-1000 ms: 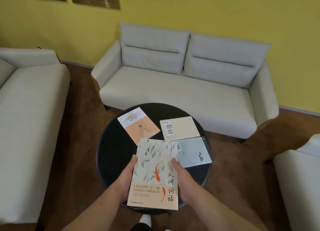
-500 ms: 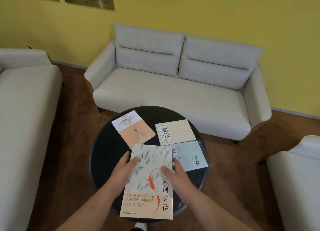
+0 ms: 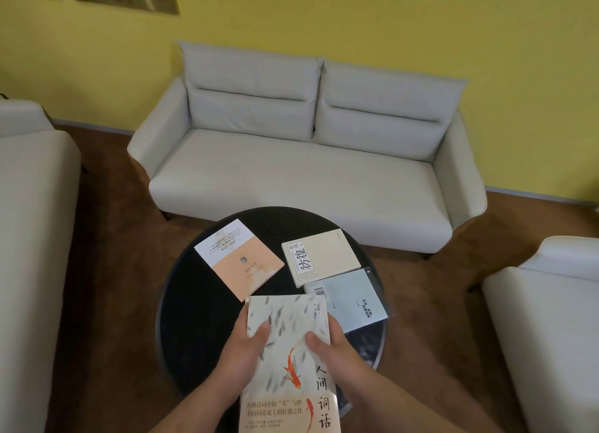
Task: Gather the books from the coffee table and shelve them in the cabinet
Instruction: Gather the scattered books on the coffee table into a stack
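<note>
Now, your left hand (image 3: pixel 241 354) and right hand (image 3: pixel 337 351) clasp a white fish-patterned book (image 3: pixel 290 367) over the round black coffee table (image 3: pixel 194 319), peach book (image 3: pixel 240 259), cream book (image 3: pixel 324 257), pale-blue book (image 3: pixel 353 299) lying there.

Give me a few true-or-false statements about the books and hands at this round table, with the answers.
1. The left hand and the right hand both hold the fish-cover book, thumbs on its cover. True.
2. Three more books lie on the round black table. True.
3. The cream book is stacked on the peach book. False: they lie apart, with bare tabletop between them.
4. The pale blue book stands upright. False: it lies flat near the table's right edge.
</note>
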`<state>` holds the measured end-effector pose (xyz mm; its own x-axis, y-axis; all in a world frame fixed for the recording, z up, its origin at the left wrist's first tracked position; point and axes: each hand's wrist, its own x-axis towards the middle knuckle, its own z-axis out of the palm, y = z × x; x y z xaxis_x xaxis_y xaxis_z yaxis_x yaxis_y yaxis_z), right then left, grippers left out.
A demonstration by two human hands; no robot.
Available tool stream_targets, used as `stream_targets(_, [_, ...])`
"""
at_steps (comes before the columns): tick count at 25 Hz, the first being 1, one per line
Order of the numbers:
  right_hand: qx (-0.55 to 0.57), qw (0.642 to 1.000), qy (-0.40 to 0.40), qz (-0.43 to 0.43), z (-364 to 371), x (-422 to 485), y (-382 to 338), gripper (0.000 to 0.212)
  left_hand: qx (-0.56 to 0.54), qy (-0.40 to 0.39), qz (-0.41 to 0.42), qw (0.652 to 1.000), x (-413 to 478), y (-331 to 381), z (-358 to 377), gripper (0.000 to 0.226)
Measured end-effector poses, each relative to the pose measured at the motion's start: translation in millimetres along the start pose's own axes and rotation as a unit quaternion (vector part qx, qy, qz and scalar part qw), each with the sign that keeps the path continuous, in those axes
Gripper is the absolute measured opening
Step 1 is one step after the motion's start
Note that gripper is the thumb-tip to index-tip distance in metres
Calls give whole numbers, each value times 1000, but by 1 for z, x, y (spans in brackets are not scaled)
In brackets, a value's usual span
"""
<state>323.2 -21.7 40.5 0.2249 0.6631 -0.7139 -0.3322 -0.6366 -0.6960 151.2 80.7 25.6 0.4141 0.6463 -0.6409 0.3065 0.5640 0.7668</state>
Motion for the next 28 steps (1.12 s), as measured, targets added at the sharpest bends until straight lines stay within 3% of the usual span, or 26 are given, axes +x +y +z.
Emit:
stream_targets(4, [-9,1000,22,5,-2,5,-6,48,34,26,-14,999,30,-18,-17,72])
stream_targets(7, [-30,999,26,2,-3,7,-12,43,75,2,-28,997,70,-38,-41,85])
stream_targets(12, [-100,995,18,-21,-11,12,-24,26,109,-33,-88,990,46,24,-35,68])
stream_targets(14, [-98,994,48,-19,-25,27,-35,11,57,14,-73,996,58,36,-34,53])
stream_targets(16, [-127,988,88,-7,-46,54,-54,14,26,101,-67,992,83,44,-42,40])
stream_targets(18, [-189,975,119,-9,-66,85,-76,14,3,186,-89,979,114,50,-54,43])
stream_targets(21, [-285,946,153,7,-93,145,-99,48,1,220,-142,965,158,40,-66,58])
stream_targets(25, [-403,890,200,66,-113,219,-105,70,-49,259,-175,949,201,23,-66,72])
stream_targets(28, [-500,829,225,111,-111,249,-96,93,30,332,-214,918,225,25,-54,92])
